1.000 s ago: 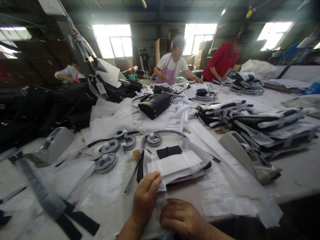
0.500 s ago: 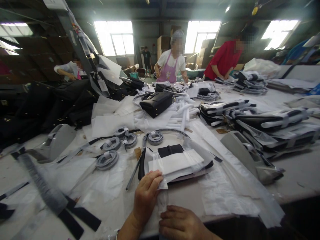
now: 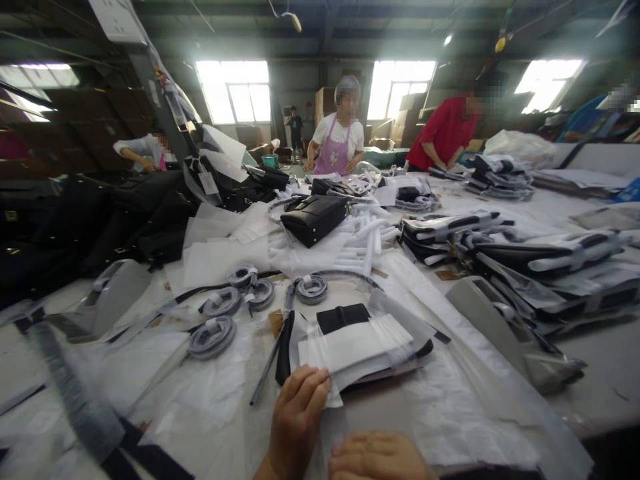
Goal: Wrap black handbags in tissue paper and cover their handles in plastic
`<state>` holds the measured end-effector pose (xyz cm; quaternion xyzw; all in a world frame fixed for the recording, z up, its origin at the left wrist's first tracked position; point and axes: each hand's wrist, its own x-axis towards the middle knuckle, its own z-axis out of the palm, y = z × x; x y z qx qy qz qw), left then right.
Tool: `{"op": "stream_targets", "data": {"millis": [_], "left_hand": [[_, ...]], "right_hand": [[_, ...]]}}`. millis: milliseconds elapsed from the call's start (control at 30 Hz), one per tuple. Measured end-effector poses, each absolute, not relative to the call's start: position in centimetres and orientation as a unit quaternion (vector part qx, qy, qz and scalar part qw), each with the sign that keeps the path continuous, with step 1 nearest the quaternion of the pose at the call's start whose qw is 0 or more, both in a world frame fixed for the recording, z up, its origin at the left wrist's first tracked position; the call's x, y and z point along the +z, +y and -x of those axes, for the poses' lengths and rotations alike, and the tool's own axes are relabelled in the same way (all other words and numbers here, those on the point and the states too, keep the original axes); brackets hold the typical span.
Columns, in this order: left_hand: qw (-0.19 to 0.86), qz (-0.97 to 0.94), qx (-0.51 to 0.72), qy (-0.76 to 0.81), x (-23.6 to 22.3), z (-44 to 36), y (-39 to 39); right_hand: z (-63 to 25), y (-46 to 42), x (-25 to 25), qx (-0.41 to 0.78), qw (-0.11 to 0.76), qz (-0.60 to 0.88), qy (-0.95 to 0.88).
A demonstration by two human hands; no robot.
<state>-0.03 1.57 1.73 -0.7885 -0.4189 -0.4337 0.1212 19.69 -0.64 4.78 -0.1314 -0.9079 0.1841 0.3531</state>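
Note:
A black handbag lies flat in front of me, wrapped in clear plastic. Over it rests a white foam sheet, and a black flap shows behind that. My left hand is closed at the bag's near left corner, its fingers pinching the clear plastic bag beside the sheet's edge. Lower and to the right, my right hand is slightly blurred, fingers together and curled over the near end of the same plastic. Its thumb is hidden. A thin dark strap sticks out left of the handbag.
Several wrapped strap coils lie left of the handbag. Tape dispensers stand on both sides. Wrapped bags are stacked at right, black bags piled at left. Plastic sleeves cover the table. Co-workers stand across it.
The view has tilted up slightly, so the table sits lower in the picture. My left hand keeps its hold at the corner. My right hand has shifted slightly right and toward me.

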Motion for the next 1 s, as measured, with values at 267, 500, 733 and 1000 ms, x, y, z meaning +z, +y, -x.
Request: {"op": "stream_targets", "data": {"millis": [267, 500, 733, 1000], "left_hand": [[0.194, 0.786, -0.448, -0.379, 1.1, 0.9, 1.9], [0.250, 0.789, -0.373, -0.420, -1.3, 1.6, 0.8], [0.205, 0.797, -0.421, -0.383, -0.7, 2.6, 1.6], [0.130, 0.854, -0.335, -0.377, 1.7, 4.2, 1.8]], "right_hand": [[-16.9, 4.8, 8.8, 0.138, 0.408, 0.211, -0.877], [-16.1, 8.2, 6.0, 0.226, 0.375, 0.339, -0.833], [-16.2, 8.7, 6.4, 0.276, 0.379, 0.347, -0.812], [-18.7, 4.6, 7.5, 0.237, 0.396, 0.224, -0.858]]}}
